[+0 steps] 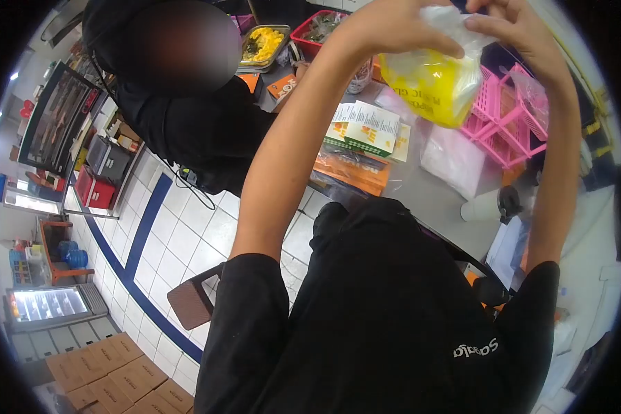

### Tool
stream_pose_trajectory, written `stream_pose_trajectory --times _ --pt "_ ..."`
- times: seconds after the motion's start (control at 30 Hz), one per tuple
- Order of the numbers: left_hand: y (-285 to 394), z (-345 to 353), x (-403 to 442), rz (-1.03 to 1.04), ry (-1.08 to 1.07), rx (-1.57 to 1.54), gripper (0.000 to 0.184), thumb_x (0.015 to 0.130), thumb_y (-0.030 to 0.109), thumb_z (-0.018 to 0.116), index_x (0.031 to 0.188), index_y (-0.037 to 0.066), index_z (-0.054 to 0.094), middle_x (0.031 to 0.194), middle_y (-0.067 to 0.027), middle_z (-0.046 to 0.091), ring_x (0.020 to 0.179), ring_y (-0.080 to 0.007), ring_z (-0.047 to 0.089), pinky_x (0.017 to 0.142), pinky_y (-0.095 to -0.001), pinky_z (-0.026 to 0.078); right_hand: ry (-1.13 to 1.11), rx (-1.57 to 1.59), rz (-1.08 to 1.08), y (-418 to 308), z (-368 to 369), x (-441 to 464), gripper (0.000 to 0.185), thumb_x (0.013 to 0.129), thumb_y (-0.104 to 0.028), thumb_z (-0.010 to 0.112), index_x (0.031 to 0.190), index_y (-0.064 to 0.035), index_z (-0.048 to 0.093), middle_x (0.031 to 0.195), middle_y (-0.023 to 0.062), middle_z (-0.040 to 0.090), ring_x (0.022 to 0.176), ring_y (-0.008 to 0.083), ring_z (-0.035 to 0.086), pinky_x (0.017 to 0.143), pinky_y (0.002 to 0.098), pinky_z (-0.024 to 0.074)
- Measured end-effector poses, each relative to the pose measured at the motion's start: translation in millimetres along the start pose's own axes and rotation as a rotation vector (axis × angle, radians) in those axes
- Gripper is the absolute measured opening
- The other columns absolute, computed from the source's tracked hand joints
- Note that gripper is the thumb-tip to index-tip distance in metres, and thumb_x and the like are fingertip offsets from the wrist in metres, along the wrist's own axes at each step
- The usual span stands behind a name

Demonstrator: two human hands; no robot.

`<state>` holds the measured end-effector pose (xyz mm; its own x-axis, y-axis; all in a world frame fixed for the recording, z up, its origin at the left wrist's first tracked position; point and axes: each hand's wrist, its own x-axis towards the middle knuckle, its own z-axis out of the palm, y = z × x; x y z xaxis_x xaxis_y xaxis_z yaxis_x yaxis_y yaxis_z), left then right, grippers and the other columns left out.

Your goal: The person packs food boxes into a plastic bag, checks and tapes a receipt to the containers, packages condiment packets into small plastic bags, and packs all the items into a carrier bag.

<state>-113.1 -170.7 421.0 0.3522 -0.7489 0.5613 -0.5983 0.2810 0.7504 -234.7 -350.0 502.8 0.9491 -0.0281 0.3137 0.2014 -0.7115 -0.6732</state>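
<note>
We see both bare arms raised, hands close together near top edge of frame, upper right. Left hand (417, 31) grips shiny plastic bag (431, 90), thumb pointing right, other fingers partly hidden. Right hand (516, 31) grips bag's crinkly top, thumb pointing left. Bag hangs at upper right: thin, soft, see-through, yellow below with dark letters. Beside it, hard pink baskets (486, 103) with slits. Lower left of bag, flat-sided card boxes (371, 131) on smooth grey table (428, 190).
</note>
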Motion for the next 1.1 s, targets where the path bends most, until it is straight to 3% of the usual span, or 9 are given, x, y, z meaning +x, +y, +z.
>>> stream_pose_trajectory --times 0.13,0.23,0.33,0.47,0.5,0.7,0.77,0.87,1.1 --pt "9 -8 5 -0.033 -0.107 0.138 0.036 0.077 0.019 0.082 0.106 -0.001 0.073 0.09 -0.0108 0.074 0.084 -0.0175 0.068 0.08 -0.0332 0.053 -0.057 -0.046 -0.093 28 -28 8 0.016 0.082 -0.007 0.084 0.089 -0.0016 0.07 0.067 -0.0071 0.057 0.061 0.0006 0.048 0.055 0.0191 0.0367" --pt "8 -17 5 0.012 -0.035 0.243 0.036 0.078 0.022 0.082 0.104 -0.002 0.074 0.089 -0.0105 0.074 0.082 -0.0172 0.068 0.078 -0.0334 0.053 -0.231 -0.268 -0.131 68 -29 18 0.022 0.093 -0.03 0.074 0.085 -0.0109 0.066 0.076 -0.0068 0.054 0.074 0.0024 0.05 0.067 0.0215 0.0392" --pt "7 -13 2 -0.01 0.035 0.162 0.036 0.08 0.024 0.082 0.104 -0.002 0.075 0.088 -0.0106 0.075 0.08 -0.0168 0.068 0.077 -0.0329 0.053 -0.326 -0.24 -0.14 85 -31 16 0.023 0.094 -0.032 0.073 0.089 -0.0101 0.066 0.077 -0.0071 0.054 0.074 0.0031 0.049 0.069 0.0222 0.0397" --pt "3 -4 1 -0.115 -0.043 0.041 0.034 0.081 0.025 0.082 0.102 -0.001 0.076 0.088 -0.0099 0.075 0.081 -0.0164 0.069 0.077 -0.0323 0.054 -0.065 -0.053 -0.357 85 -21 12 0.016 0.101 -0.024 0.065 0.098 -0.0082 0.068 0.088 -0.0062 0.065 0.082 0.0045 0.058 0.077 0.0228 0.0476" --pt "3 -4 1 -0.117 -0.043 0.04 0.034 0.081 0.025 0.082 0.102 -0.001 0.076 0.088 -0.0099 0.075 0.081 -0.0164 0.069 0.077 -0.0323 0.054 -0.068 0.142 -0.152 34 -11 -2 0.012 0.089 -0.009 0.078 0.087 -0.0026 0.069 0.075 -0.0037 0.063 0.07 0.0029 0.055 0.064 0.0195 0.0443" --pt "0 -4 6 -0.019 -0.097 -0.009 0.045 0.08 0.024 0.083 0.115 -0.001 0.071 0.099 -0.011 0.075 0.09 -0.0163 0.069 0.082 -0.0324 0.054 0.167 0.11 -0.182 39 -2 -1 0.013 0.097 -0.015 0.07 0.09 -0.0041 0.068 0.081 -0.0019 0.065 0.075 0.0064 0.06 0.072 0.0222 0.0489" --pt "3 0 10 0.222 -0.073 -0.038 0.049 0.083 0.022 0.081 0.123 0.0 0.066 0.106 -0.0108 0.073 0.097 -0.0159 0.068 0.086 -0.0322 0.053 0.204 0.139 -0.179 46 -2 4 0.013 0.098 -0.017 0.068 0.092 -0.0049 0.067 0.081 -0.0027 0.064 0.073 0.0056 0.058 0.069 0.0215 0.0477" --pt "7 11 2 0.002 -0.06 -0.401 0.045 0.086 0.02 0.079 0.124 0.0 0.065 0.107 -0.0089 0.072 0.099 -0.0156 0.066 0.089 -0.0316 0.053 0.256 0.181 -0.167 49 -7 8 0.014 0.1 -0.019 0.066 0.095 -0.0062 0.067 0.081 -0.004 0.063 0.07 0.0044 0.056 0.065 0.0205 0.046" --pt "-6 18 17 -0.002 -0.21 -0.255 0.043 0.088 0.02 0.077 0.125 0.0 0.066 0.108 -0.0085 0.072 0.102 -0.0158 0.067 0.091 -0.031 0.053 0.439 0.395 -0.159 50 2 16 0.015 0.104 -0.024 0.061 0.102 -0.0091 0.064 0.08 -0.0049 0.061 0.065 0.0039 0.054 0.06 0.0207 0.0449"
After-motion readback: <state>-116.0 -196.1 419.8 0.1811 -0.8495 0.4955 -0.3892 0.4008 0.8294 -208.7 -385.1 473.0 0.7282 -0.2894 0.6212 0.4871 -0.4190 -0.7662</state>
